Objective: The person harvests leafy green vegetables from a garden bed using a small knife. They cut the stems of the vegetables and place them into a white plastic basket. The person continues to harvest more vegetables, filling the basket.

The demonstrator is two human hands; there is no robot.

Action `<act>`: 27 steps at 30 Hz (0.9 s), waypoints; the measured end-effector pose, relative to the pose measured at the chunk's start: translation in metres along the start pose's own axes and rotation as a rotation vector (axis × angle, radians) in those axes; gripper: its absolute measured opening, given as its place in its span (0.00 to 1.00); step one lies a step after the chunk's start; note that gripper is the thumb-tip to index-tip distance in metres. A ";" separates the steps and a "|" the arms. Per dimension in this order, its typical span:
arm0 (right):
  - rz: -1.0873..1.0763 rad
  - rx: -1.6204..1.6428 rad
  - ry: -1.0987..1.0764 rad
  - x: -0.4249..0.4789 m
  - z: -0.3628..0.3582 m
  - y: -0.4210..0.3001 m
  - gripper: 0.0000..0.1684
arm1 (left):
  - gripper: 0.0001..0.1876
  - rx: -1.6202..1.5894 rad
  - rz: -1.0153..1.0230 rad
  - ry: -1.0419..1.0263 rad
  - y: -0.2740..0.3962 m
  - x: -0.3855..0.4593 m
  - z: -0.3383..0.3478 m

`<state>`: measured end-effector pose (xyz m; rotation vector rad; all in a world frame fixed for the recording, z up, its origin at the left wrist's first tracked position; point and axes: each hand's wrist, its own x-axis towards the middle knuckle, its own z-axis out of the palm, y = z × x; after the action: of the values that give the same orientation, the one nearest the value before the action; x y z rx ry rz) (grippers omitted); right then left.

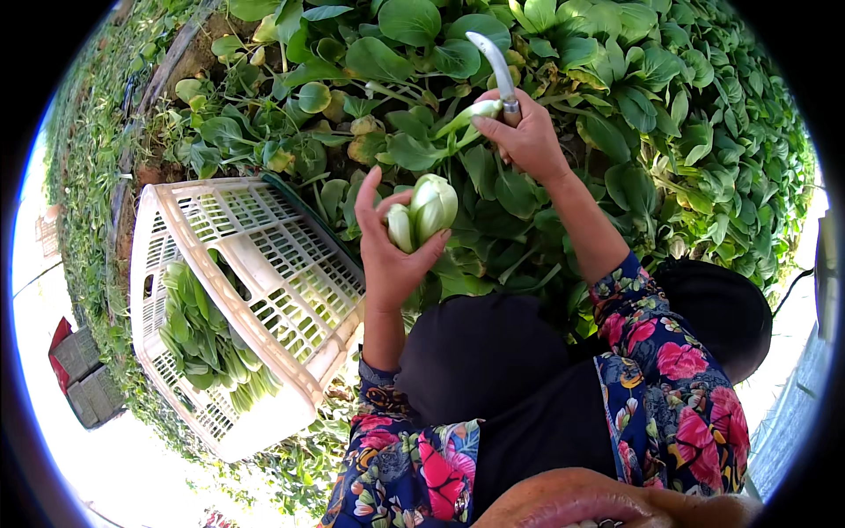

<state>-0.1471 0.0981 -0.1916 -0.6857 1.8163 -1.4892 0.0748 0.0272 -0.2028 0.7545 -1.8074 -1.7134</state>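
Note:
My left hand (396,244) is closed around pale green bok choy heads (434,203), their cut bases facing up towards me. Up and to the right, my right hand (525,135) grips the handle of a small curved knife (495,63), its blade pointing up and left. The same hand also pinches the white stalk of another leafy green (485,111) between thumb and handle; its leaves hang to the left. Beside my left forearm a white plastic crate (264,264) stands tilted, with bok choy (198,323) piled inside.
Dense leafy green plants (660,99) grow ahead and to the right, some with yellowed leaves. A dark strip (165,66) and soil run along the left side of the bed. Grey blocks with a red cover (86,376) lie at the far left.

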 end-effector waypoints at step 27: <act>0.307 -0.044 0.100 0.021 0.006 0.088 0.17 | 0.56 1.087 -0.214 -0.426 -0.027 0.219 0.064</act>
<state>-0.1540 0.0967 -0.2824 -0.3374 1.9340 -1.3024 -0.1232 -0.0846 -0.2330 1.0507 -3.0853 -0.9078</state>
